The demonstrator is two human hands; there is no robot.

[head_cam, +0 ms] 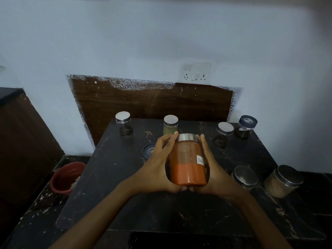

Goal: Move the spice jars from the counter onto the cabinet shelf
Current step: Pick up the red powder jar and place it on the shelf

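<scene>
1. Centrally, in the head view, the left hand (158, 168) and right hand (213, 169) clasp the red spice jar (188, 162) between them. Each palm wraps one side, and fingertips reach up to its steel lid.
2. This jar is over the middle of the dark counter (125, 194), with fingers tucked beneath its base. It is about half full of orange-red powder and has a white handwritten label starting "Red".
3. Along the counter's back edge stand a near-empty jar (124, 124), a green-filled jar (170, 124), a steel-lidded jar (222, 133) and a dark-lidded jar (246, 126).
4. Two wider jars (283, 180) sit at the right, near the right wrist.
5. A blue lid (149, 151) lies behind the left hand, and a red bucket (67, 177) sits lower left beside the counter.
</scene>
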